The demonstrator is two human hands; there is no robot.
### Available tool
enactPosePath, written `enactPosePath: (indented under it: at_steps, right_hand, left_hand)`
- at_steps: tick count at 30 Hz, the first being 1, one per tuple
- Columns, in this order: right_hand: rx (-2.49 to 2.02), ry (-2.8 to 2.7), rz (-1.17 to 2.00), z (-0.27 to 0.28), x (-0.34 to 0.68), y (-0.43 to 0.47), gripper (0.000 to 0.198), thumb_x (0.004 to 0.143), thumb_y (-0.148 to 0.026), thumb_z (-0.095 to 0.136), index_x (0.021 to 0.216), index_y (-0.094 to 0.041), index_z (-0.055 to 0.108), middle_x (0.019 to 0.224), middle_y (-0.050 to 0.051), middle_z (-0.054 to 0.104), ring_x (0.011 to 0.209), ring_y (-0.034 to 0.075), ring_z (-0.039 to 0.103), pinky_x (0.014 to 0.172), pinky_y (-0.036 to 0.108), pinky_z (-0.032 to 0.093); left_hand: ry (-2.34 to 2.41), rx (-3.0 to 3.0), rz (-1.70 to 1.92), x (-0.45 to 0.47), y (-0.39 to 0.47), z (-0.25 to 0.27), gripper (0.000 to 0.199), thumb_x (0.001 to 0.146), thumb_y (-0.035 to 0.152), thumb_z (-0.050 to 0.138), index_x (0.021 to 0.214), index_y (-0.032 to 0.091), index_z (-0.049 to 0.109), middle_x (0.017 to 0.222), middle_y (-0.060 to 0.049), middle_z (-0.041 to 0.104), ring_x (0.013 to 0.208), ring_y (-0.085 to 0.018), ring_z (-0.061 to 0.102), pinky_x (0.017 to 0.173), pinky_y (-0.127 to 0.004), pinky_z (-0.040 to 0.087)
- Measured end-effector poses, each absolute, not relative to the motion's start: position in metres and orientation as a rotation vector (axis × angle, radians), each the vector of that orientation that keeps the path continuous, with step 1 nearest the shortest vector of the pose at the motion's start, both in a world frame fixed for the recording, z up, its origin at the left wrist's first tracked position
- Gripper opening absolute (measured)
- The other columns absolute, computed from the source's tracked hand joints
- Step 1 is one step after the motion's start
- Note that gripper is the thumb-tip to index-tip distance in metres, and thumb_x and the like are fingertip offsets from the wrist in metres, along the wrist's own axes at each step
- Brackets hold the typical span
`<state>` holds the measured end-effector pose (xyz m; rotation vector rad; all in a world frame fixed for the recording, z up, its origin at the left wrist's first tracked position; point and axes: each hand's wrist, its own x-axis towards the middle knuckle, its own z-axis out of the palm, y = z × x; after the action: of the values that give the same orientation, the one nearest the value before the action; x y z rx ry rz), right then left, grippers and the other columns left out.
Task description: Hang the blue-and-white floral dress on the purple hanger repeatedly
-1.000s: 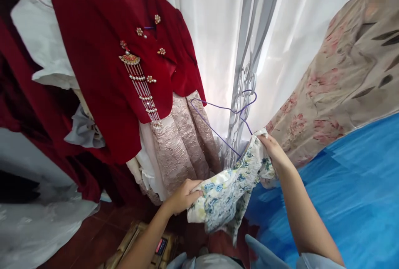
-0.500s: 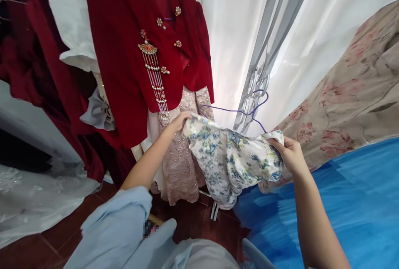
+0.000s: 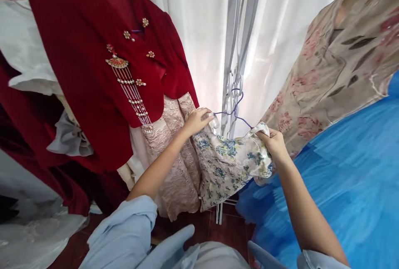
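Note:
A white garment with a blue and yellow flower print, apparently a top (image 3: 229, 161), hangs between my two hands. My left hand (image 3: 198, 120) is closed at its left shoulder edge, fingertips by the strap. With thumb and fingers, my right hand (image 3: 272, 141) pinches the right shoulder edge. A purple hanger (image 3: 234, 112) sits in the neckline, its arms running to both shoulders. The hanger's hook is up against a grey metal stand (image 3: 238, 57) with several loops on it; whether it is hooked there I cannot tell.
On the left hang a dark red jacket (image 3: 84, 53) with beaded brooches and a pale pink brocade skirt (image 3: 174, 165). To the right are a beige floral dress (image 3: 311, 90) and blue tulle (image 3: 327, 194). White curtains (image 3: 193, 23) hang behind, above a red-brown tiled floor (image 3: 199, 227).
My left hand has moved right, closer to my right hand, and the garment's top edge has bunched inward. The hanger's left arm now sits at the left shoulder. The view has turned right.

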<state>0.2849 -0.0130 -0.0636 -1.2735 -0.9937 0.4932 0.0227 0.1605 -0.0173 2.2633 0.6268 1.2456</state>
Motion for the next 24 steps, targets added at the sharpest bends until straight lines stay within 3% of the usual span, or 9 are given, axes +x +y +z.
enactPosePath:
  at_steps: [2, 6, 11, 16, 19, 22, 24]
  right_hand:
    - [-1.293, -0.976, 0.487, -0.057, 0.293, -0.018, 0.030, 0.064, -0.042, 0.080, 0.078, -0.015, 0.075, 0.068, 0.001, 0.072, 0.058, 0.016, 0.058, 0.054, 0.026, 0.043]
    - [-1.316, -0.960, 0.607, -0.043, 0.311, -0.050, 0.032, 0.065, -0.041, 0.080, 0.084, -0.016, 0.077, 0.067, 0.003, 0.073, 0.053, 0.017, 0.060, 0.049, 0.026, 0.044]
    - [-1.309, -1.135, 0.709, -0.021, 0.300, -0.094, 0.050, 0.074, -0.041, 0.077, 0.120, -0.022, 0.075, 0.096, 0.007, 0.079, 0.074, 0.024, 0.071, 0.057, 0.028, 0.052]
    - [-1.312, -1.050, 0.676, 0.006, 0.310, -0.111, 0.039, 0.076, -0.042, 0.075, 0.109, -0.022, 0.079, 0.090, 0.008, 0.078, 0.087, 0.032, 0.073, 0.073, 0.038, 0.056]
    - [-1.315, -0.983, 0.670, -0.005, 0.319, -0.140, 0.039, 0.072, -0.043, 0.079, 0.108, -0.028, 0.080, 0.096, 0.009, 0.078, 0.089, 0.035, 0.072, 0.072, 0.041, 0.057]
    - [-1.232, -1.073, 0.726, -0.042, 0.288, -0.180, 0.052, 0.067, -0.051, 0.082, 0.115, -0.032, 0.077, 0.105, 0.009, 0.076, 0.087, 0.034, 0.072, 0.071, 0.041, 0.058]
    - [-1.198, -1.194, 0.837, -0.071, 0.251, -0.202, 0.057, 0.078, -0.055, 0.074, 0.129, -0.029, 0.070, 0.106, 0.011, 0.076, 0.091, 0.035, 0.073, 0.076, 0.044, 0.059]
  left_hand:
    - [0.618, 2.337, 1.315, 0.026, 0.151, -0.017, 0.013, 0.090, 0.032, 0.066, 0.088, 0.021, 0.072, 0.093, -0.006, 0.071, 0.093, -0.024, 0.062, 0.093, -0.032, 0.042]
    - [0.648, 2.497, 1.348, 0.046, 0.133, -0.009, 0.015, 0.092, 0.036, 0.065, 0.091, 0.022, 0.072, 0.094, -0.006, 0.072, 0.092, -0.024, 0.062, 0.086, -0.030, 0.041]
    - [0.650, 2.416, 1.451, 0.070, 0.119, -0.019, 0.023, 0.094, 0.041, 0.062, 0.086, 0.021, 0.071, 0.089, -0.006, 0.072, 0.088, -0.023, 0.062, 0.079, -0.029, 0.040]
    - [0.637, 2.313, 1.505, 0.089, 0.109, -0.003, 0.025, 0.095, 0.042, 0.062, 0.087, 0.021, 0.073, 0.093, -0.007, 0.073, 0.090, -0.023, 0.064, 0.078, -0.029, 0.040]
    - [0.585, 2.352, 1.453, 0.103, 0.089, 0.002, 0.026, 0.094, 0.045, 0.064, 0.086, 0.021, 0.072, 0.090, -0.006, 0.071, 0.089, -0.023, 0.062, 0.081, -0.031, 0.041]
    - [0.469, 2.198, 1.506, 0.117, 0.062, -0.024, 0.032, 0.096, 0.050, 0.057, 0.086, 0.022, 0.068, 0.089, -0.007, 0.067, 0.093, -0.024, 0.062, 0.090, -0.035, 0.043]
    - [0.459, 1.888, 1.545, 0.129, 0.044, -0.053, 0.038, 0.099, 0.054, 0.047, 0.092, 0.022, 0.065, 0.101, -0.010, 0.067, 0.105, -0.026, 0.061, 0.097, -0.037, 0.043]
